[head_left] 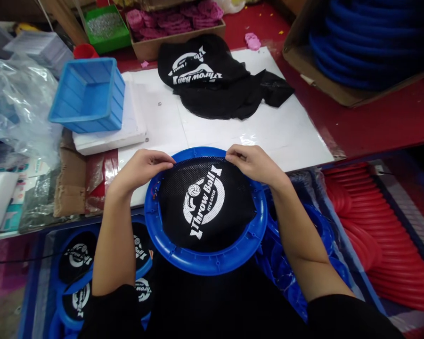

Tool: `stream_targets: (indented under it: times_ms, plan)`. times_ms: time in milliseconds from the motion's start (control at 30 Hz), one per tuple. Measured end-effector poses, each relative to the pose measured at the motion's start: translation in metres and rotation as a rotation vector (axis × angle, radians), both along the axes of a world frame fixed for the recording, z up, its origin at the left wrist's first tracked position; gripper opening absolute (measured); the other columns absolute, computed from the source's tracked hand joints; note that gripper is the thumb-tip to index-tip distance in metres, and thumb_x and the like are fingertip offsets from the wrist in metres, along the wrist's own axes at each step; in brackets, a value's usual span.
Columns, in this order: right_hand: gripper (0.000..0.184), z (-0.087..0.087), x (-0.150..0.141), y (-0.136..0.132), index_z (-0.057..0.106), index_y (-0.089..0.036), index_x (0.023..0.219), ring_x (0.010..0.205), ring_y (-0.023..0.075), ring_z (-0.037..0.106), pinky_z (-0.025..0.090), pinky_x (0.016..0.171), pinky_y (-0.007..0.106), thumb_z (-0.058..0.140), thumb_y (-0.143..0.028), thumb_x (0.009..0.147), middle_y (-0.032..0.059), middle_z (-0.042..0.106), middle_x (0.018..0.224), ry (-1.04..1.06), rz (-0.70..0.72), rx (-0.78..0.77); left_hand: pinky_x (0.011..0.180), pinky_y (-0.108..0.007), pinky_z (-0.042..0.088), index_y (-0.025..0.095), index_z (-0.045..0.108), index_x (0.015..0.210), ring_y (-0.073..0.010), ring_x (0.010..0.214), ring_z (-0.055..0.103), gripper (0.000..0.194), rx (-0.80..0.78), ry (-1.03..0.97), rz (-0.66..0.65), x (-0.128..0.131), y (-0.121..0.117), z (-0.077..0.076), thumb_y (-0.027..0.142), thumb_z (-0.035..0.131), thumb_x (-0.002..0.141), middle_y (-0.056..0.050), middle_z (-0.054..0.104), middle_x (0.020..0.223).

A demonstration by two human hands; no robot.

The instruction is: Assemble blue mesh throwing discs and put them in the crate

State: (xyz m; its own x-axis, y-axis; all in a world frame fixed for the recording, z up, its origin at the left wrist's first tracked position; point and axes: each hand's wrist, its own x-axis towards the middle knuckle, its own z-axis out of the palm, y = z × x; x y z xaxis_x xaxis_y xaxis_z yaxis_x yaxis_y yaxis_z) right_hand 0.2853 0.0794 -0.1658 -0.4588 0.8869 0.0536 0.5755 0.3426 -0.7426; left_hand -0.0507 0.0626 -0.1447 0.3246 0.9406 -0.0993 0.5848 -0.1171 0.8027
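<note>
Clock set on the blue ring (198, 261), 12 = far side of bench (360, 125). Ring is at the bench's near edge, in front of the torso; can't tell if it rests on anything. Black mesh (173, 207), white "Throw Ball" print, lies across its opening. Left hand (141, 169) at about 10:30, thumb and fingertips nearly closed, pinching mesh edge; ring and mesh lie toward its 4. Right hand (254, 162) at about 1:30, also nearly closed, pinching mesh edge; ring and mesh toward its 8. Loose black cloths (219, 94), printed, at 12 on white sheet (162, 125). Blue bin (88, 101), 10. Boxed blue hoops (356, 47), between 1 and 2. Red hoops (392, 245), between 3 and 4. Mesh-filled rings (76, 256), 8, below bench level.
</note>
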Motion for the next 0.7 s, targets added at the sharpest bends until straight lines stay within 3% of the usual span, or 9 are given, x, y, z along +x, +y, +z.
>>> stream_targets:
  times_ms: [367, 700]
  plan:
    - [0.021, -0.0029, -0.005, -0.0044, 0.066, -0.023, 0.088, 0.069, 0.018, 0.057, 0.04, 0.07, 0.035, 0.056, -0.037, 0.1, 0.002, 0.068, 0.077, -0.049, -0.046, 0.06, 0.087, -0.037, 0.061, 0.023, 0.083, 0.092, -0.0221, 0.091, 0.074, 0.017, -0.059, -0.056, 0.019, -0.0035, 0.0007, -0.0036, 0.036, 0.074, 0.086, -0.006, 0.082, 0.094]
    - [0.022, -0.0024, -0.0017, 0.0024, 0.067, -0.021, 0.087, 0.076, 0.019, 0.059, 0.041, 0.072, 0.035, 0.058, -0.038, 0.098, 0.0027, 0.068, 0.08, -0.018, -0.059, -0.078, 0.078, -0.035, 0.057, 0.023, 0.08, 0.088, -0.0211, 0.084, 0.07, 0.014, -0.034, 0.017, -0.004, -0.0017, 0.0023, -0.0035, 0.035, 0.072, 0.086, -0.006, 0.079, 0.088]
